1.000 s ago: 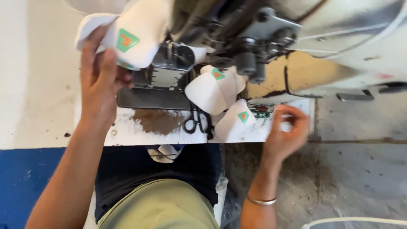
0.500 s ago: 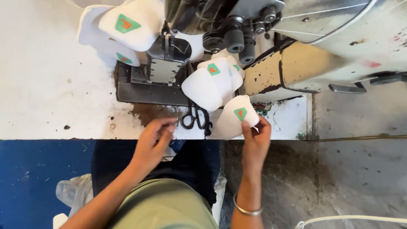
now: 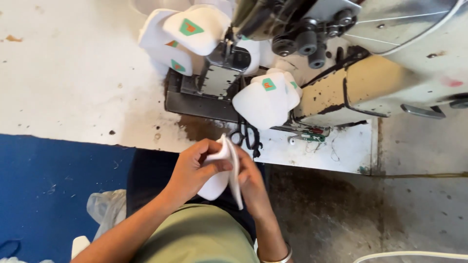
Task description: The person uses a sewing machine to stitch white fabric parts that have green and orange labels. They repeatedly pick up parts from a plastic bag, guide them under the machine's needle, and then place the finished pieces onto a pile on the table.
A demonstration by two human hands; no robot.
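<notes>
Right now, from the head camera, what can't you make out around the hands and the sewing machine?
- White fabric piece: its lower part is covered by the left hand and right hand.
- Needle area of the sewing machine: hidden behind the stacked white pieces.
- Machine top: cut off by the upper frame edge.
- Scissors: blades hidden under another white piece.

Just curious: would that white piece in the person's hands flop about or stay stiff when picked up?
Probably floppy: the white piece folds between the left hand and right hand. Likely light, since fingertips alone hold it. It looks like soft fabric, so hardly fragile.
</notes>
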